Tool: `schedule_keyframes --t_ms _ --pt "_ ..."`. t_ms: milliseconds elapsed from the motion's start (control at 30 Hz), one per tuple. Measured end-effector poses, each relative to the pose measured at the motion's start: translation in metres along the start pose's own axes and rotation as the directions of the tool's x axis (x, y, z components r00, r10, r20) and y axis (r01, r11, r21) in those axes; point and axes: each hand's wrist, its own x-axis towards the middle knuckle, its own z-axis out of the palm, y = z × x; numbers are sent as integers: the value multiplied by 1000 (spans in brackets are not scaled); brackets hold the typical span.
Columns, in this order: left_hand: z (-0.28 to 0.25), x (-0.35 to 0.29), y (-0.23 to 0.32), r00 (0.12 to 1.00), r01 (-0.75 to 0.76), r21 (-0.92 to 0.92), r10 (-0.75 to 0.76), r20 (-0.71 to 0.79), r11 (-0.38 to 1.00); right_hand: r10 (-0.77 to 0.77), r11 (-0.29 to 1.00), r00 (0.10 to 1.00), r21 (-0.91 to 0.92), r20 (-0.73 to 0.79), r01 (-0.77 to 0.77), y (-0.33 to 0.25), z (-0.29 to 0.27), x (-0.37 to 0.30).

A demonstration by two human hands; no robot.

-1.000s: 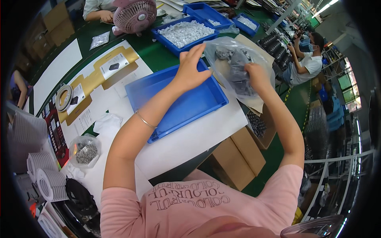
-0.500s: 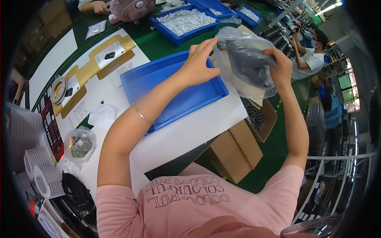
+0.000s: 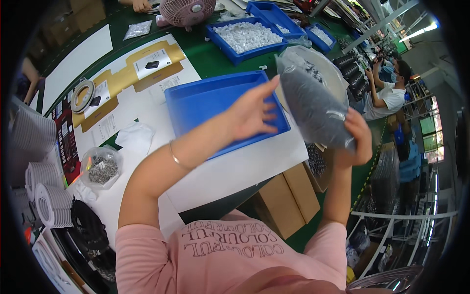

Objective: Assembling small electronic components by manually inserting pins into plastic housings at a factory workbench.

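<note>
A clear plastic bag full of small dark parts (image 3: 313, 105) hangs tilted beyond the right edge of the table. Its lower end is gripped by my right hand (image 3: 360, 139), fingers curled around the plastic. My left hand (image 3: 249, 115) is over the right part of a shallow blue tray (image 3: 208, 100), fingers spread. One of its fingertips reaches the bag's left edge; I cannot tell whether it touches. No parts show on the visible tray floor. Behind the bag is a pale round rim (image 3: 338, 73), and below it a cardboard box of dark parts (image 3: 318, 169).
Blue bins of white pieces (image 3: 249, 36) and a pink fan (image 3: 188, 12) stand at the back. On the left are a bag of metal bits (image 3: 102, 169), yellow packaging sheets (image 3: 105, 81) and white coils (image 3: 51, 203). A co-worker (image 3: 389, 98) sits far right; a closed carton (image 3: 284, 201) stands below the table.
My right hand has moved down and turned the bag, so its contents now stretch along its length. My left hand has dropped away from the bag's upper edge, fingers spreading.
</note>
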Motion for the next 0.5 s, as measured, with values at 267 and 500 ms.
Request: schedule_keyframes --t_ms 267,500 --pt "-8 -56 -1 936 -339 -191 351 33 921 -476 869 828 301 296 392 -88 14 -21" --pt "-32 -92 11 843 -529 34 529 -101 848 -578 769 805 424 138 479 -105 57 -36"
